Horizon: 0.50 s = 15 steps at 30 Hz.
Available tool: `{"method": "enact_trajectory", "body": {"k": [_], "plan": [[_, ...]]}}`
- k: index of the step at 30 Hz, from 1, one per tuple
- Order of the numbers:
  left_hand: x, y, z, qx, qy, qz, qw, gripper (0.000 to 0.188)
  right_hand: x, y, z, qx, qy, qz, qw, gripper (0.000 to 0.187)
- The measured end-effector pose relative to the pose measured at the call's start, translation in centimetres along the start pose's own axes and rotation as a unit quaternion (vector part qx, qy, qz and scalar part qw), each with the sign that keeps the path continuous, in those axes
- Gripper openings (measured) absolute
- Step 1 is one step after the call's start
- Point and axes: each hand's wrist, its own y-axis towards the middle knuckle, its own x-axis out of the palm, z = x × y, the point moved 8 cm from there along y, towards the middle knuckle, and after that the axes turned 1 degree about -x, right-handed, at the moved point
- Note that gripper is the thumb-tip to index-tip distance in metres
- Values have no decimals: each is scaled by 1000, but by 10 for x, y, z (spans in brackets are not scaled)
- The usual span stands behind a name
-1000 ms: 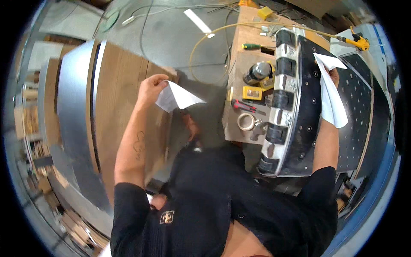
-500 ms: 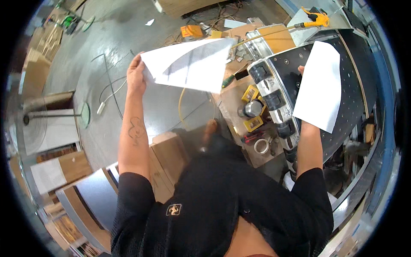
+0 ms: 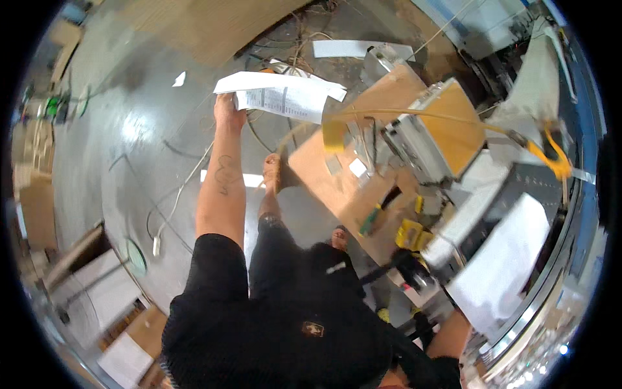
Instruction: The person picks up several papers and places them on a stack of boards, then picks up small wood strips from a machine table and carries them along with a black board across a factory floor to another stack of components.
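Black shirt (image 3: 278, 340): ours, filling the bottom of the view, nearest thing to us.
White sheet (image 3: 502, 266): off to our right, laid right over where our right forearm (image 3: 450, 334) ends, so it covers that hand. One end tips up toward the blue frame side.
Right hand: tucked out of sight behind that sheet, so honestly we can't tell if the fingers are pinching it or just under it.
Printed paper (image 3: 282, 97): out ahead of us, its left end at the grip and the rest sticking out to the right, a bit bent, with small print on the face.
Left hand (image 3: 229, 111): closed on the paper's left end, arm stretched out. The paper hides most of our fingers.
Bench (image 3: 317, 172): tan top, right of the left arm, with a green-handled screwdriver (image 3: 370, 219) and a yellow box (image 3: 410, 235) on it.
Air gun (image 3: 551, 159): yellow, over on our right, hooked to a yellow hose (image 3: 421, 113) running above the bench.
Floor (image 3: 136, 123): grey, with a white scrap (image 3: 179, 79) out past our left hand.
Brown panel (image 3: 207, 26): farthest, along the top.
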Motion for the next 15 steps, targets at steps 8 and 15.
{"method": "enact_trajectory", "body": {"k": [8,15], "plan": [[-42,214,-256,-131,169,8,977,19,-71,-31,-2,142,-126,88,978,70],[-153,189,-506,-356,222,6,908,30,-103,-37,-32,227,-122,127,958,72]]}}
